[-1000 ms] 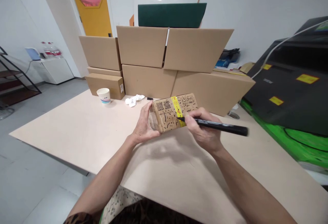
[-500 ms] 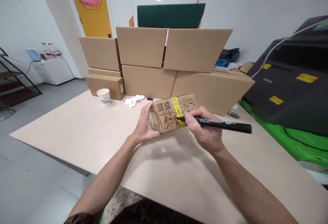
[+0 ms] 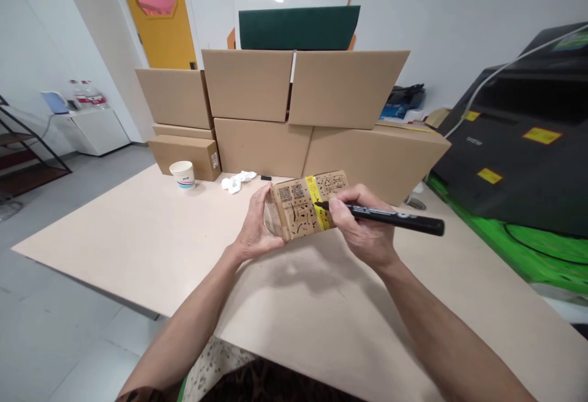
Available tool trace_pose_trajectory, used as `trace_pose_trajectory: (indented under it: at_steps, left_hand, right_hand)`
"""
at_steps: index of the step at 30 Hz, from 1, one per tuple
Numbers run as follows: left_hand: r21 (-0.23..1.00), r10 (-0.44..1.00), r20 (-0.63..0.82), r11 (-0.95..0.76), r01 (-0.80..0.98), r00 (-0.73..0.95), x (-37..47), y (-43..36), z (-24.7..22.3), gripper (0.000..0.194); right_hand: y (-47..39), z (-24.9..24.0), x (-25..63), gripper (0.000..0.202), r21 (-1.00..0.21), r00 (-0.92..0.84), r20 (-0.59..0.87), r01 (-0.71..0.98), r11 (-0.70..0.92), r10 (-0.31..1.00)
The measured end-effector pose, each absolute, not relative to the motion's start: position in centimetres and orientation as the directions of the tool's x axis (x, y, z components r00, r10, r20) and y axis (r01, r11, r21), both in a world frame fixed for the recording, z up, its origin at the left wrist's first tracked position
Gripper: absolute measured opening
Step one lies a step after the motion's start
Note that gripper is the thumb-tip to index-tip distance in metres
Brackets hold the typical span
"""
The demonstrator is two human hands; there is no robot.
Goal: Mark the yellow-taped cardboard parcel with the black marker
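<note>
My left hand [image 3: 257, 227] grips the small carton [image 3: 301, 209] by its left end, above the surface [image 3: 138, 236], between its near edge and the stacked boxes [image 3: 261, 144]. Dark strokes and dots already speckle the carton's face; bare patches remain. At its yellow tape [image 3: 313, 190] sits the tip of the black marker [image 3: 397, 219] pinched in my right hand [image 3: 365, 230].

Open at left, blocked at the back

From the left corner of the table [image 3: 114, 236] to the left fingers [image 3: 261, 201], a wide stretch lies open. Stacked cardboard boxes [image 3: 261, 144] close off the far edge, with a paper cup [image 3: 182, 175] and crumpled tissue [image 3: 237, 181] just before them. The small box [image 3: 301, 209] occupies the gap across to the right fingers [image 3: 361, 193], where a black marker [image 3: 399, 219] juts toward the right edge.
</note>
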State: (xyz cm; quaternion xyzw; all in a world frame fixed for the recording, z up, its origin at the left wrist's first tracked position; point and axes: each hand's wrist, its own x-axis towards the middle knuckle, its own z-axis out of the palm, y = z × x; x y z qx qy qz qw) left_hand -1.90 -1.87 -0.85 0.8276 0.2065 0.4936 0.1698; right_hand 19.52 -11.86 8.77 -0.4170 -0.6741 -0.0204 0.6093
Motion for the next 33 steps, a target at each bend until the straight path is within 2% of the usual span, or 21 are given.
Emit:
trace_pose_trajectory:
  at_steps: [5, 12, 17, 24, 29, 33]
  left_hand:
    - [0.491, 0.517, 0.747, -0.853, 0.178, 0.417, -1.9, -1.8, -0.9, 0.128]
    - [0.500, 0.523, 0.743, -0.849, 0.173, 0.418, -1.9, -1.7, -0.9, 0.128]
    - [0.489, 0.521, 0.744, -0.851, 0.190, 0.419, -2.0, -1.8, -0.8, 0.128]
    - [0.496, 0.527, 0.736, -0.847, 0.191, 0.424, -2.0, -2.0, -0.6, 0.125]
    - [0.482, 0.513, 0.740, -0.856, 0.188, 0.435, -2.0, -2.0, -0.6, 0.127]
    - [0.478, 0.512, 0.745, -0.857, 0.193, 0.428, -1.9, -2.0, -0.6, 0.126]
  right_hand:
    - [-12.0, 8.5, 19.5, 0.021, -0.485, 0.038, 0.816, 0.589, 0.647, 0.577]
    - [-12.4, 8.7, 20.7, 0.019, -0.493, 0.159, 0.847, 0.594, 0.636, 0.508]
    - [-12.3, 8.1, 21.0, 0.021, -0.545, 0.074, 0.773, 0.587, 0.599, 0.630]
    - [-12.2, 8.0, 21.1, 0.019, -0.509, 0.155, 0.832, 0.594, 0.623, 0.532]
    - [-11.3, 7.8, 20.5, 0.020, -0.556, 0.215, 0.810, 0.581, 0.595, 0.546]
    - [-10.9, 8.3, 20.2, 0.022, -0.601, 0.185, 0.758, 0.572, 0.559, 0.625]
